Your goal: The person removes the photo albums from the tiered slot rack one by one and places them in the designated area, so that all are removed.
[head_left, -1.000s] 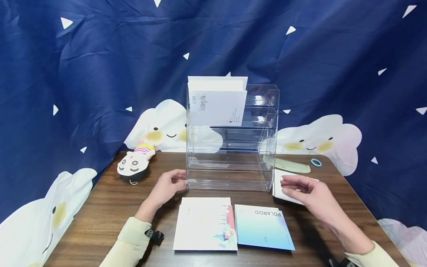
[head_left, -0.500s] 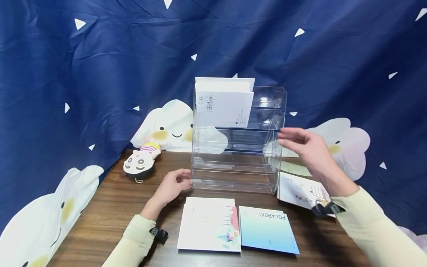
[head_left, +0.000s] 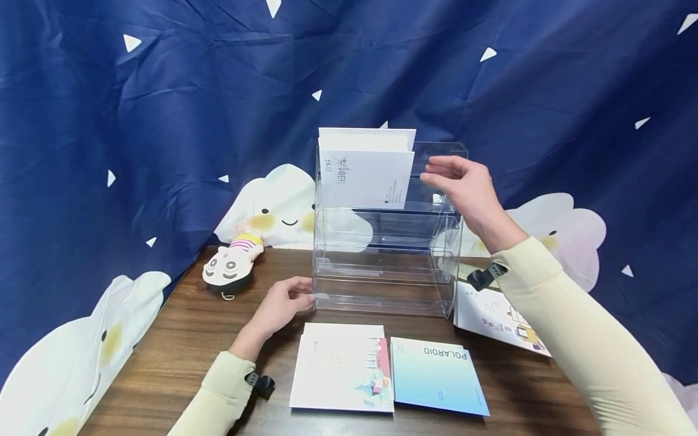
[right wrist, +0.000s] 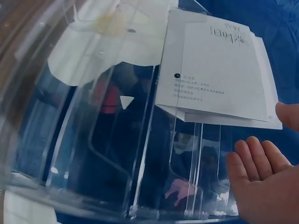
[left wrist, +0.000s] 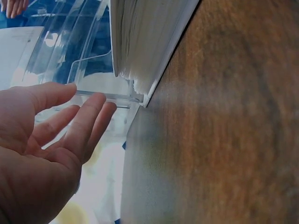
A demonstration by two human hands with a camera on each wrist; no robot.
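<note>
A clear tiered rack stands upright on the table. Its upper tiers hold a white booklet with dark lettering and, behind it, another white booklet. My left hand is at the rack's lower left corner, fingers extended, with fingertips at the clear edge. High up, my right hand hovers before the rack's right side, just right of the white booklets. In the right wrist view its thumb and fingers are apart, nothing between them, close to the front booklet.
On the table before the rack lie a white illustrated booklet on another one and a blue POLAROID booklet. Another illustrated booklet lies right of the rack, partly behind my right sleeve. A plush doll lies at the left.
My right hand has risen from above the booklet on the right and moved left to the rack's upper tiers. The left hand stays at the rack's corner. The head view has shifted slightly.
</note>
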